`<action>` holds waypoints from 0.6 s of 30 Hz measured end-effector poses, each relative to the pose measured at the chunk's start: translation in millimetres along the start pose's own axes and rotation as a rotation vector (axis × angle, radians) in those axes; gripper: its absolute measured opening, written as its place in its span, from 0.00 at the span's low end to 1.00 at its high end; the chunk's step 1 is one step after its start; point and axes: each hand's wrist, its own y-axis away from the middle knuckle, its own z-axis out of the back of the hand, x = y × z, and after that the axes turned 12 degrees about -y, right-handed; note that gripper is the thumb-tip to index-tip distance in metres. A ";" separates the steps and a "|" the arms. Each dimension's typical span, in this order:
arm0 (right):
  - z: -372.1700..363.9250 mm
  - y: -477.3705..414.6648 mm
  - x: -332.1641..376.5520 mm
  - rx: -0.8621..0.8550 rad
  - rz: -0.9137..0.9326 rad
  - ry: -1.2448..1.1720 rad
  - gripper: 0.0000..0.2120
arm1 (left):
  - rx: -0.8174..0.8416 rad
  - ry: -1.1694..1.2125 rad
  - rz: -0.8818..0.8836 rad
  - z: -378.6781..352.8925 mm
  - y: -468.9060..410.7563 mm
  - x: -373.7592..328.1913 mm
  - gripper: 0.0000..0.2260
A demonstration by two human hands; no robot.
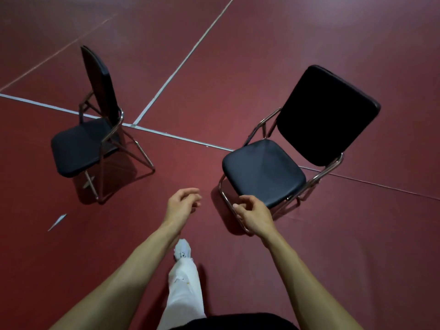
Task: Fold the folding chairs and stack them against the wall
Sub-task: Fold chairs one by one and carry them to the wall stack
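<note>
A white trouser leg and pale shoe step onto the matte red floor. The left hand hangs over bare floor, its fingers loosely curled and holding nothing. The right hand is equally slack and empty, just beside the near front corner of the right chair. That chair stands unfolded: rounded black padded seat, chrome tube frame. The left chair, also unfolded, stands well apart across open floor. White lines cross beyond.
</note>
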 end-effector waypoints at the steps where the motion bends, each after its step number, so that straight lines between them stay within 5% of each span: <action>1: -12.0 -18.7 8.5 -0.013 -0.002 0.014 0.18 | -0.003 0.011 0.016 8.3 -24.4 -1.1 0.07; 18: -165.7 -293.6 163.5 -0.233 -0.090 -0.268 0.14 | 0.216 -0.219 0.052 124.4 -358.3 -106.8 0.07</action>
